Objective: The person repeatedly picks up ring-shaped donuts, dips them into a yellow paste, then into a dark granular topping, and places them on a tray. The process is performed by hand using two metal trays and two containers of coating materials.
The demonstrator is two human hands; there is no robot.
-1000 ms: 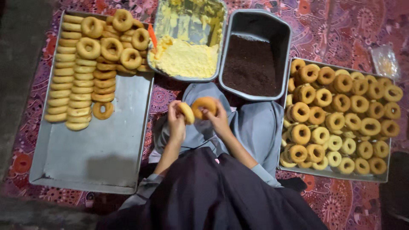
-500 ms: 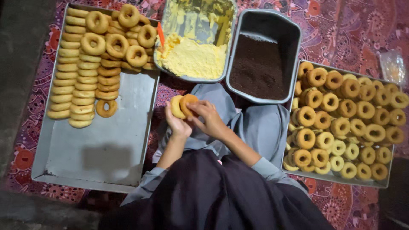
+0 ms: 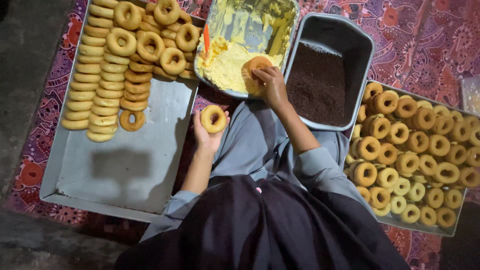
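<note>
Left hand [image 3: 209, 134] palm up, fingers cupped around a ring doughnut [image 3: 213, 118], held over the gap between the left tray [image 3: 125, 170] and the lap. Right hand [image 3: 270, 86] fingers pinch a second doughnut [image 3: 254, 66], pressed into yellow cream [image 3: 225, 65] in the metal tub [image 3: 250, 25]; dark sprinkle bin [image 3: 320, 85] just beside.

Dim, warm light falls from above; the left metal tray [image 3: 125, 165] shows a soft glare and a blurred dark shadow. Corners sink into darkness, the concrete floor [image 3: 30, 75] murky, with overall softness and slight grain
</note>
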